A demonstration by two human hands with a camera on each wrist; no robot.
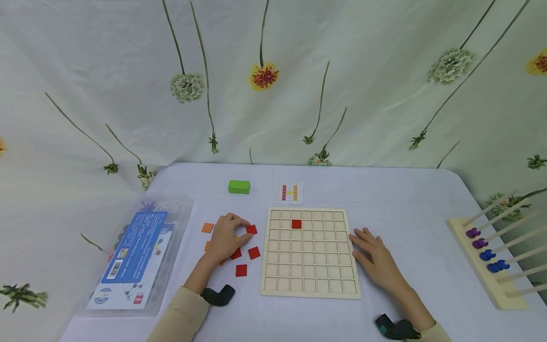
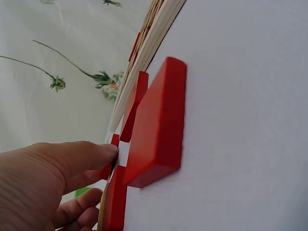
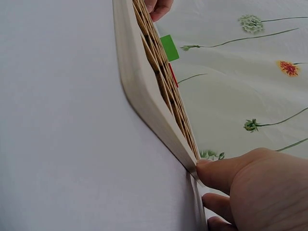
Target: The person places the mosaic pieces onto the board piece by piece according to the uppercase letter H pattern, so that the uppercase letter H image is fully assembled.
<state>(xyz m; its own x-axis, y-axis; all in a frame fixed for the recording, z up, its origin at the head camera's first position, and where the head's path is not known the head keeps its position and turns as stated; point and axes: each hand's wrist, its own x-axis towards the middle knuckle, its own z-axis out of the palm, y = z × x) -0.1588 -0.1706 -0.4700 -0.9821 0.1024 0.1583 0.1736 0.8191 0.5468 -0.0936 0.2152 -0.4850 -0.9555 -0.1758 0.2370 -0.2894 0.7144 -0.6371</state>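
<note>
My left hand [image 1: 227, 237] pinches a red square tile [image 1: 251, 230] between thumb and index finger, just left of the wooden grid board [image 1: 311, 293]. In the left wrist view the thumb presses against that tile's edge, and a thick red tile [image 2: 156, 125] stands out nearer the camera. Loose red tiles [image 1: 241, 270] and orange tiles [image 1: 207, 228] lie around the left hand, some partly hidden under it. One red tile [image 1: 297, 224] sits in a cell of the board's second row. My right hand [image 1: 378, 261] rests with relaxed fingers against the board's right edge, its thumb touching the rim.
Behind the board lies a small card [image 1: 288, 193] printed with a coloured grid pattern. A green block [image 1: 239, 186] is at the back left. On the far left sits a clear plastic case [image 1: 132, 261] with a blue label; a wooden peg rack with beads [image 1: 487, 266] stands at right.
</note>
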